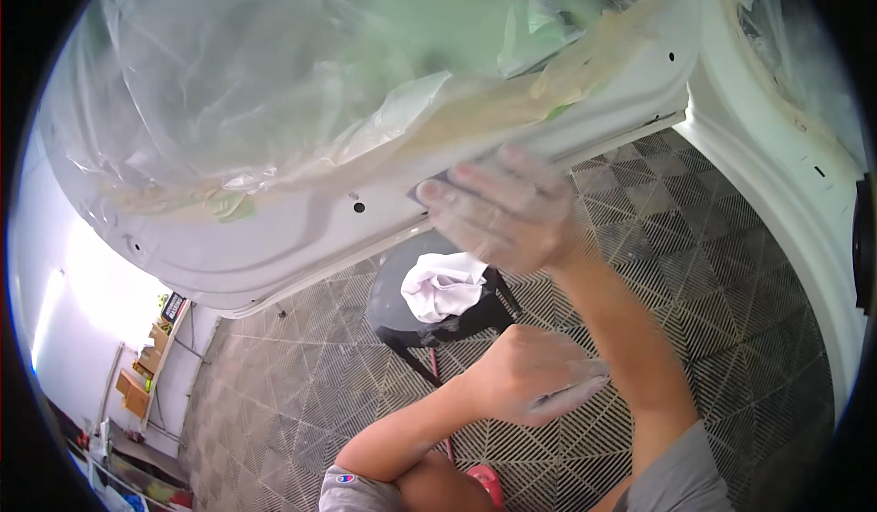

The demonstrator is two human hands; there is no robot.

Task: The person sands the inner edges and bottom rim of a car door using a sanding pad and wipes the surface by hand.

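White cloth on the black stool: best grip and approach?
Probably pinch the raised folds atop the white cloth, coming from above and the near left: it lies crumpled on the black stool, while the right hand and white panel crowd its far side in view.

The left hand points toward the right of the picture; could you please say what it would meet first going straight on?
Probably the right forearm, just beyond the left hand in the picture, though depth is unclear.
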